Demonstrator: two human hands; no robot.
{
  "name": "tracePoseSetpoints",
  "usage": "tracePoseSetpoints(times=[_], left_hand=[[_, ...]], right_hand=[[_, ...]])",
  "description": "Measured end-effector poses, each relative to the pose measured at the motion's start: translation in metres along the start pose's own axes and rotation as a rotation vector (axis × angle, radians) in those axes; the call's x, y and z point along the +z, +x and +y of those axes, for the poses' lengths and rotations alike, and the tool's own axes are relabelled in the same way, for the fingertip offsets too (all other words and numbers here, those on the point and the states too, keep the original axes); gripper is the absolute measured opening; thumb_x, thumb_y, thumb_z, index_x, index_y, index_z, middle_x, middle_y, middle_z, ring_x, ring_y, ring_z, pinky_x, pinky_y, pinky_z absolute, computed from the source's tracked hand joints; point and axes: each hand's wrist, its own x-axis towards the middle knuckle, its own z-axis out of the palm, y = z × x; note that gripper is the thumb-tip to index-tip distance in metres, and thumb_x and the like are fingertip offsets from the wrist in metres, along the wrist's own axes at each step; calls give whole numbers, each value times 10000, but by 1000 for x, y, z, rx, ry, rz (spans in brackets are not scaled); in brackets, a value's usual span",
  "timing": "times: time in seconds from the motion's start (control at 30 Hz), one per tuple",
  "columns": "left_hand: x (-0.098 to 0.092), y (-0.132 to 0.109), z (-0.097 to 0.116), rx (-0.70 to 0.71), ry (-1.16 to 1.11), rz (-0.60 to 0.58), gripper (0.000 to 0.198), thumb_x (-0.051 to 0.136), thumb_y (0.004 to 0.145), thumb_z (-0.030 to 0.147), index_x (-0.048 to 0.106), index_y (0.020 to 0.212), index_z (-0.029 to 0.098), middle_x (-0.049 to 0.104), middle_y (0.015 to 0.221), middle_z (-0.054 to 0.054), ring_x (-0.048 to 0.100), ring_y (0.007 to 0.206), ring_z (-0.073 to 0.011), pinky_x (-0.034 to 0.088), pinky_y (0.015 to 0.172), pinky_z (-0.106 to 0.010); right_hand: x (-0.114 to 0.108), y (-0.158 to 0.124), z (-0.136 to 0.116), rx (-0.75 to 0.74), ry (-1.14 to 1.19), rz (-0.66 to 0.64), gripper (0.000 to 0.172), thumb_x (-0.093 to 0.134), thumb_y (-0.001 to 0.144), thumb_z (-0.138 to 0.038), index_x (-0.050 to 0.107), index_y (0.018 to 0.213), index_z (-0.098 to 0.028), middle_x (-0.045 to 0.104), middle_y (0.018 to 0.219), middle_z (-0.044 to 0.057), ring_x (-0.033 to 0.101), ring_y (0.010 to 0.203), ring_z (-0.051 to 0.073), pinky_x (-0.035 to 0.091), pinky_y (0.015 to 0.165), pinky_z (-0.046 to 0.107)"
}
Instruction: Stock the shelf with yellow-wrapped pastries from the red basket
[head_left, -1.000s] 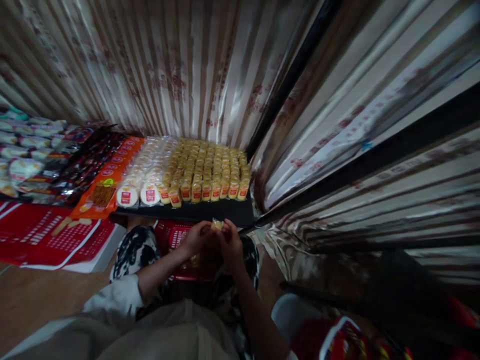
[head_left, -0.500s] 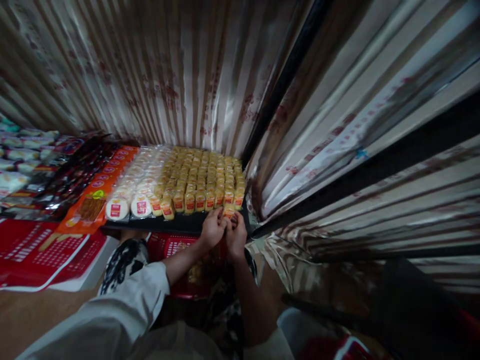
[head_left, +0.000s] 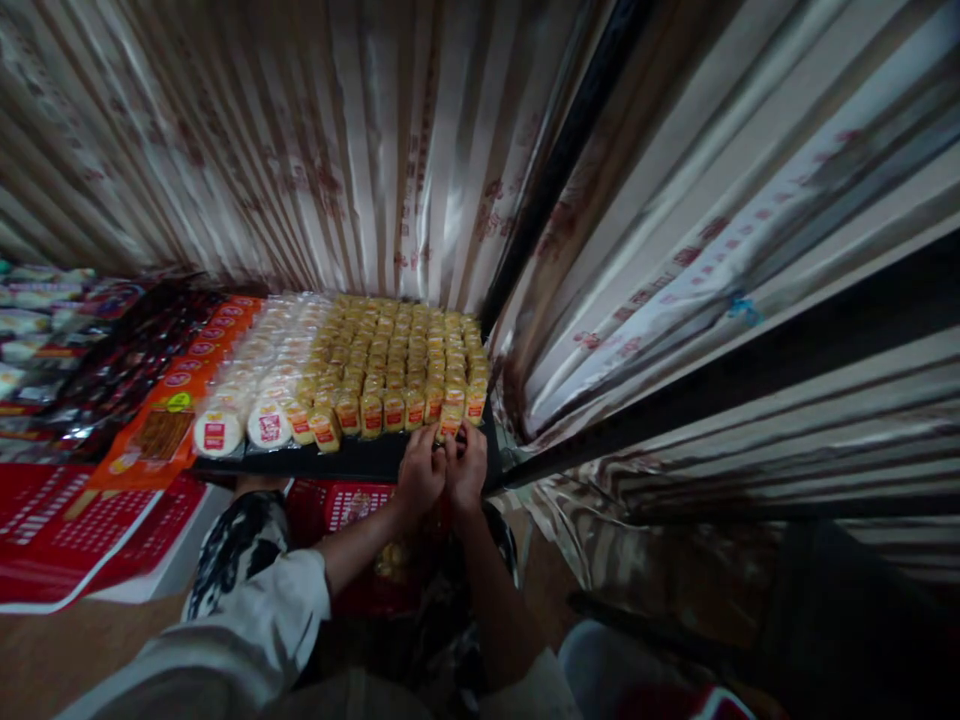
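Observation:
Both hands meet at the front edge of a dark table [head_left: 352, 462]. My left hand [head_left: 421, 470] and my right hand [head_left: 466, 466] pinch a small yellow wrapped snack [head_left: 451, 410] with a red and orange label between their fingertips. It stands at the front of the rows of similar yellow snacks [head_left: 397, 345], near their right end. To the left lie white round packs [head_left: 268, 425] in clear wrap, then orange packets [head_left: 161, 430].
A red basket [head_left: 360, 500] with yellow packs sits below the table edge, between my legs. Dark and white packets lie at the far left, above a red and white box [head_left: 67, 530]. Striped curtains [head_left: 300, 150] and dark poles [head_left: 570, 160] stand behind and right.
The held snack has moved forward, up against the front of the rows, with both hands following it. The view has shifted slightly.

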Motion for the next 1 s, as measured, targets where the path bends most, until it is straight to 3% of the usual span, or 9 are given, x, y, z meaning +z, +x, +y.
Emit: tracePoseSetpoints(times=[0.27,0.6,0.77,1.0], left_hand=[[-1,-1,-5,-4,5,-23,475,379,806,156,447,1266,62,494,1255,-172,449,1200,-235,371,1032,-383],[-1,-8,-4,35,64,6,418,378,818,156,490,1219,116,468,1244,-142,436,1174,-229,373,1022,-402],[-2,-6,-5,37,129,-1,407,375,824,161,514,1205,117,481,1161,-130,458,1101,-221,402,984,-385],[5,-4,-14,49,100,-8,386,352,839,167,529,1182,153,490,1171,-111,455,1111,-207,390,999,-400]], right_hand=[[5,1,1,8,84,-4,378,456,809,-279,475,1171,-172,534,1067,106,575,904,174,503,803,342],[2,2,4,-197,3,-76,225,399,842,-258,548,991,-179,570,1043,93,520,985,189,446,879,363],[3,1,1,-229,-98,9,229,387,852,-259,578,948,-176,580,1050,98,494,1028,202,395,903,375],[6,1,0,-199,-104,67,215,377,853,-255,562,926,-173,609,928,82,522,903,191,422,837,342]])
